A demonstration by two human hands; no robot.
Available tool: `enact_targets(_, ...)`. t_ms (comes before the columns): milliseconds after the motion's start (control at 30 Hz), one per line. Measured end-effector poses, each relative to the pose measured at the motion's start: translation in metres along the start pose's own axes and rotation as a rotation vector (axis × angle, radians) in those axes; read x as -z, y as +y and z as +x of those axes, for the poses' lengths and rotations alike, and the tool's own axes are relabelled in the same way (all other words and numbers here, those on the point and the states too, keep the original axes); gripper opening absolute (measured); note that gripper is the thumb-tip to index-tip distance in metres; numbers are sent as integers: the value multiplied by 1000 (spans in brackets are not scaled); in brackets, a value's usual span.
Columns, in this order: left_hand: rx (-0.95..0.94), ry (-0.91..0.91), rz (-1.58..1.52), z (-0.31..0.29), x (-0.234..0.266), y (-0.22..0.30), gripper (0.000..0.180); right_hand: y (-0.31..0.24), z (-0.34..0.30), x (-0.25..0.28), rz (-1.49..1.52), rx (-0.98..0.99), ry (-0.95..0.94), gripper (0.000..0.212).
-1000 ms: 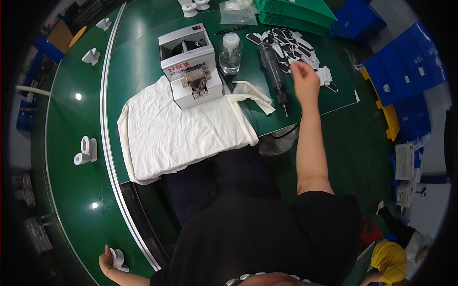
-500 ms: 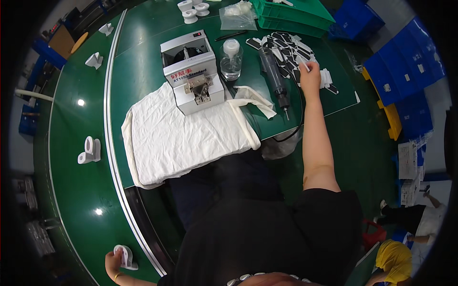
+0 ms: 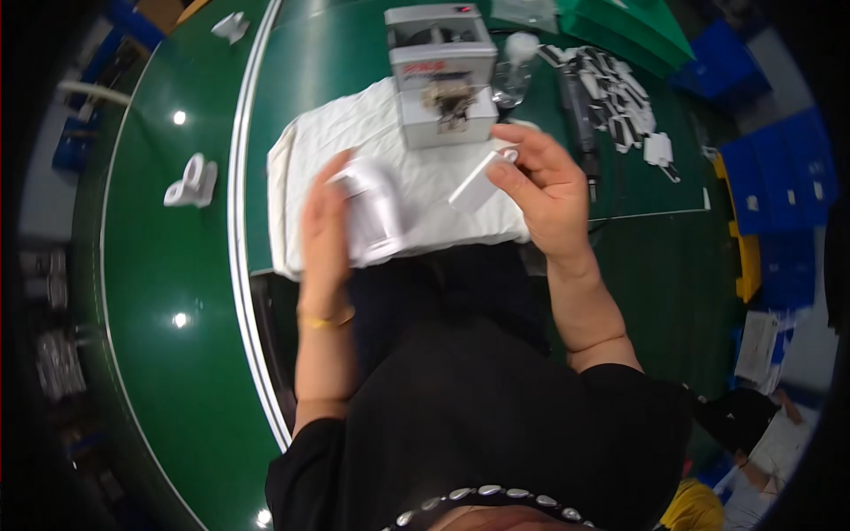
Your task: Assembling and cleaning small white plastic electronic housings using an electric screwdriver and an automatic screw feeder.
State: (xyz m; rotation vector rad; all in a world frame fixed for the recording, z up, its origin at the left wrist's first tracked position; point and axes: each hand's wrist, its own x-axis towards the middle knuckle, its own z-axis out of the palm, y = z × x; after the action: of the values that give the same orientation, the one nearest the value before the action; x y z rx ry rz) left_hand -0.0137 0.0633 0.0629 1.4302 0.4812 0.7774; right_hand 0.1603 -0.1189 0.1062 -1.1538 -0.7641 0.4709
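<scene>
Your left hand (image 3: 326,226) grips a white housing (image 3: 381,208) by its left side, over the cloth (image 3: 350,124); your right hand (image 3: 551,188) pinches a small white plate (image 3: 478,184), apart from the housing; the step seems to be bringing the two parts together, and the next move likely calls for a steady left grip while the plate is lined up; the housing is blurred (its inner detail won't read), and your left thumb is hard to make out.

Left hand (image 3: 326,226) gripping, right hand (image 3: 551,188) pinching
</scene>
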Motion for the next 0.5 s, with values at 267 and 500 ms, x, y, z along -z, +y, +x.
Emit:
enact_targets(267,153,-83,-49,-10,-45,-9,56,9,-9,-30,-165,-154,-166,26)
enact_targets(500,111,0,96,-13,-51,-4,55,21,-9,-28,-455,-26,-249,33)
